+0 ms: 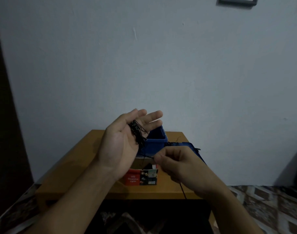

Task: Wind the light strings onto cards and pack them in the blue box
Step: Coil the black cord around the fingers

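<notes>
Left hand (120, 141) is up, palm open, fingers spread, with a dark bundle of light string (137, 132) lying across the base of the fingers. One strand runs down and right to the right hand (176, 161), whose fingers are pinched shut on it. Blue box (157, 141) sits just behind, on the far side of the table (76, 166); a red carton (141, 177) lies nearer.

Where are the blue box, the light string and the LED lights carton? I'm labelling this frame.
blue box (157, 144): head view, on its front wall.
light string (138, 131): head view, on the dark bundle across the open left palm.
LED lights carton (141, 177): head view, on its printed front.
</notes>
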Motion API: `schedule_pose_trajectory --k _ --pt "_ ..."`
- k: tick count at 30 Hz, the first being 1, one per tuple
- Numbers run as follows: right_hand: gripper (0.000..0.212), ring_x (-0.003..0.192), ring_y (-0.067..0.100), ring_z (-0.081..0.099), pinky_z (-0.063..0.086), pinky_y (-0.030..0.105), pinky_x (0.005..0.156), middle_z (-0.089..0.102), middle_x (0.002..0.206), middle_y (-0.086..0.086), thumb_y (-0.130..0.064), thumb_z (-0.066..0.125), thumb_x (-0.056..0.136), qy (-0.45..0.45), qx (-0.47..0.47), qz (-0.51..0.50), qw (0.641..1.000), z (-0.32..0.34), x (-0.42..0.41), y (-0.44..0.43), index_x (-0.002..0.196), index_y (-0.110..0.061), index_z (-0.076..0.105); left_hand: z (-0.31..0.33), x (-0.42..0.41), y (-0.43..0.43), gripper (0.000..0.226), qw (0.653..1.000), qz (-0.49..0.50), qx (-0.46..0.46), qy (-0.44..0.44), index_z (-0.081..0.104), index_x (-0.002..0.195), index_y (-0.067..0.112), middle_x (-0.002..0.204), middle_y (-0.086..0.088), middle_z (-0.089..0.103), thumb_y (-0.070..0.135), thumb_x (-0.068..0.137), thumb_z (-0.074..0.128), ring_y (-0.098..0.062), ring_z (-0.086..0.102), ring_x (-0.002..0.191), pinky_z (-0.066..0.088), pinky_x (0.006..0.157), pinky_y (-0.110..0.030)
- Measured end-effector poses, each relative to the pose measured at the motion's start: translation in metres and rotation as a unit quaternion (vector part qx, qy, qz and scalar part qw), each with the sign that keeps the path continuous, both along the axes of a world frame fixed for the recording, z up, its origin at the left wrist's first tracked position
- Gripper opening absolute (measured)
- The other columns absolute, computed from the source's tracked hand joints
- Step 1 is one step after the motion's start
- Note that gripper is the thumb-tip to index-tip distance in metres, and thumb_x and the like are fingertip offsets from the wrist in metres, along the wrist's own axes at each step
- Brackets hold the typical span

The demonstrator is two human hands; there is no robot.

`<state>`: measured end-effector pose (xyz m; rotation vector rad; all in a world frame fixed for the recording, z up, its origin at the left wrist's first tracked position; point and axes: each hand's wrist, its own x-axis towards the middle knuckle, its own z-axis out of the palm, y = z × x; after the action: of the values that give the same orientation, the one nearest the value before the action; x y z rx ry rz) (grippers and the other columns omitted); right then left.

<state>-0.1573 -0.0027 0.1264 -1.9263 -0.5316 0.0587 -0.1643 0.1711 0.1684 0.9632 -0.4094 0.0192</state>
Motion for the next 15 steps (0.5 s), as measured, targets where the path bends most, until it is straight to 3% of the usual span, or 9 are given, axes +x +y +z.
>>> schedule_pose_trajectory --k 4,9,15 --pt "0.027 0.042 0.000 0.037 0.032 0.014 0.044 0.049 0.052 -0.012 -0.029 0.057 0.101 -0.008 0.013 -0.015 1.000 0.008 -0.004 -0.002 0.083 -0.011 0.066 -0.004 0.002 -0.001 0.060 0.996 -0.009 0.087 0.017 0.049 0.134 0.007 0.120 -0.008 0.072 0.043 0.085 0.047 -0.021 0.066 0.116 0.048 0.087 -0.032" --pt "0.034 0.041 0.006 0.029 0.027 0.021 0.042 0.038 0.049 -0.008 -0.030 0.056 0.101 -0.011 0.057 -0.026 0.998 0.017 -0.008 -0.002 0.073 -0.010 0.058 -0.011 0.007 -0.003 0.074 0.988 -0.041 0.148 0.027 0.048 0.138 0.012 0.130 -0.003 0.067 0.062 0.086 0.034 -0.015 0.059 0.125 0.042 0.106 -0.036" --pt "0.038 0.041 0.009 0.023 0.022 0.022 0.041 0.034 0.049 -0.006 -0.031 0.056 0.097 0.010 0.113 -0.020 0.993 0.028 -0.014 -0.003 0.064 -0.015 0.048 -0.012 0.006 -0.007 0.094 0.974 -0.070 0.208 0.050 0.020 0.157 0.017 0.156 0.009 0.040 0.076 0.083 0.015 -0.006 0.027 0.146 0.014 0.123 -0.034"
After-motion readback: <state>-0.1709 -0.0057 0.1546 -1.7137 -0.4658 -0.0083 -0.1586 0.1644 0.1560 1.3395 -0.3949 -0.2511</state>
